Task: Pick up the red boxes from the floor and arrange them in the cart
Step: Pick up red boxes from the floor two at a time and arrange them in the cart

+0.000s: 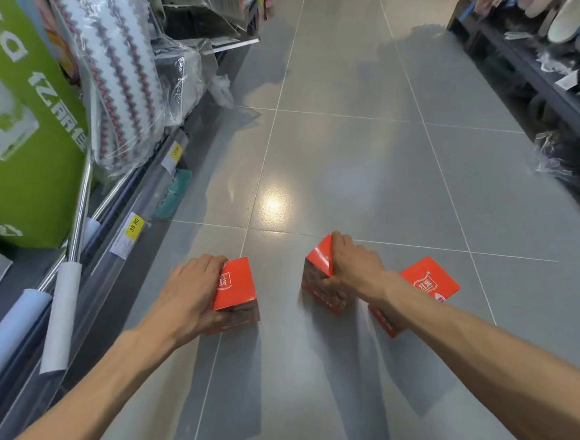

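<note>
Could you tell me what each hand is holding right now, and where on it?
The left hand grips one red box by its left side; the right hand clasps another red box over its top right edge.

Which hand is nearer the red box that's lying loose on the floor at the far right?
Right. The right hand grips a box just left of the loose box; the left hand grips another box farther left.

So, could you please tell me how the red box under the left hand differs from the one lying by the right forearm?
The left box is gripped by the left hand; the far-right box lies untouched, partly hidden behind the forearm. The left box's logo reads sideways; the far-right box's reads nearly upright. Both are red with the same white logo.
</note>
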